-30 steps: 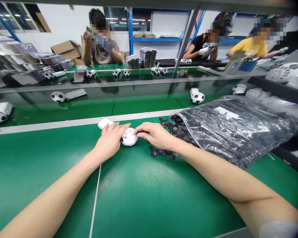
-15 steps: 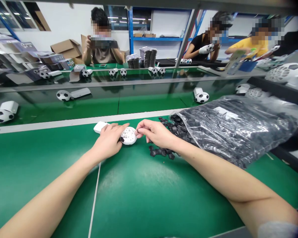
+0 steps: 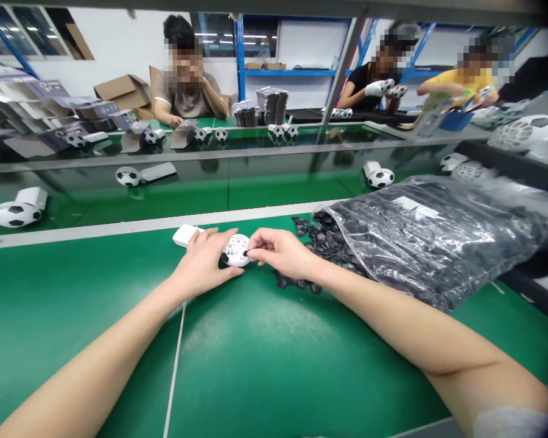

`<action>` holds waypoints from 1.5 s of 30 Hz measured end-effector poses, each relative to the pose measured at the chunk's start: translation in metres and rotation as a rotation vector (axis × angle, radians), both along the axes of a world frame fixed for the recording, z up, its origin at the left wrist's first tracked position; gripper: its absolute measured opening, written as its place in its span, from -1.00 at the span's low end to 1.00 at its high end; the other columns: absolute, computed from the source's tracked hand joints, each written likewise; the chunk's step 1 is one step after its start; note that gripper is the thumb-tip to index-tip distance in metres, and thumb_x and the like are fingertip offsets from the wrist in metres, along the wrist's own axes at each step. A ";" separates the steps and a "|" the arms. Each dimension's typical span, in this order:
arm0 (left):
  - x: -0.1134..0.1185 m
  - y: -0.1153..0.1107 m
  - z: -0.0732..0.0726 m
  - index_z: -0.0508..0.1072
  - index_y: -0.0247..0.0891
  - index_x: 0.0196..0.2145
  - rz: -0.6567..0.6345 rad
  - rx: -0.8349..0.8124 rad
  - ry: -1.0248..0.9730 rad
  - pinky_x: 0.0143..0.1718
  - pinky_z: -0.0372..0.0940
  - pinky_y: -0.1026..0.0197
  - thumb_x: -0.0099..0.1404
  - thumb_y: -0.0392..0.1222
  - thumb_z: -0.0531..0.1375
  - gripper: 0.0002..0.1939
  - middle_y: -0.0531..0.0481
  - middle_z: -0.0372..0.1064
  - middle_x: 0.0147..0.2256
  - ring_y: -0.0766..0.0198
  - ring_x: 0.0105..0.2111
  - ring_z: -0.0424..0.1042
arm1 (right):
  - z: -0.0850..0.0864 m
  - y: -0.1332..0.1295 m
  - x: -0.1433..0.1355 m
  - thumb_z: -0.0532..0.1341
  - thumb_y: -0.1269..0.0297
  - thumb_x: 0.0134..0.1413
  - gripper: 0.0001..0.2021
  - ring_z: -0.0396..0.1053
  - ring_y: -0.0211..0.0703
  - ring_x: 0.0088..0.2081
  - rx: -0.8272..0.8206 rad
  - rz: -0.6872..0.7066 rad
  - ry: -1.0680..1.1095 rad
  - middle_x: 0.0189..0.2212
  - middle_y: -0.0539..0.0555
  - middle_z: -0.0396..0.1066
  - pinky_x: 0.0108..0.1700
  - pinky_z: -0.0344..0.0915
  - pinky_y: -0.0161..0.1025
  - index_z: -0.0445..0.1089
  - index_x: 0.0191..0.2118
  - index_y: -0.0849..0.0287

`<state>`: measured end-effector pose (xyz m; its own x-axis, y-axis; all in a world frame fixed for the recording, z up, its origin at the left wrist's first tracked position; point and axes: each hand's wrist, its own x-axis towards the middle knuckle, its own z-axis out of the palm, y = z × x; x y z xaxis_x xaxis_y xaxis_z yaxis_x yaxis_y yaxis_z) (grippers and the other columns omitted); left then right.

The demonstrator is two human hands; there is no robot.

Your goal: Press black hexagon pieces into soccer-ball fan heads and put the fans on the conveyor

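A white football-shaped device with an open lattice top and a black patch lies on the green table. Its white handle part sticks out to the left. My left hand is wrapped over the device, with the thumb along its near side. At the device's right side, my right hand pinches a small black piece against its edge. Loose black pieces are piled to the right, at the mouth of a clear plastic bag.
Beyond a pale rail, a green belt carries several football devices, one at the far left. Several people sit at the far side. Folded boxes are stacked at the back left.
My right hand has moved slightly left, bringing the black piece onto the device. My left thumb has stretched along the near side. Devices on the belt have shifted right.
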<state>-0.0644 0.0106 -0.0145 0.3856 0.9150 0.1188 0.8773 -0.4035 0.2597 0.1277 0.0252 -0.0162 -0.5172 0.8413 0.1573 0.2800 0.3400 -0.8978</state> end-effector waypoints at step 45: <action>0.004 0.001 0.001 0.15 -0.15 0.11 -0.005 -0.269 -0.392 0.17 -0.22 -0.13 0.06 0.00 0.20 -0.34 -0.13 -0.03 0.18 -0.04 0.23 -0.40 | 0.015 0.024 0.025 0.20 0.32 -0.05 -0.92 0.32 -0.21 -0.34 0.217 -0.039 -0.851 -0.34 0.08 0.40 -0.36 0.16 -0.34 0.38 -0.38 0.18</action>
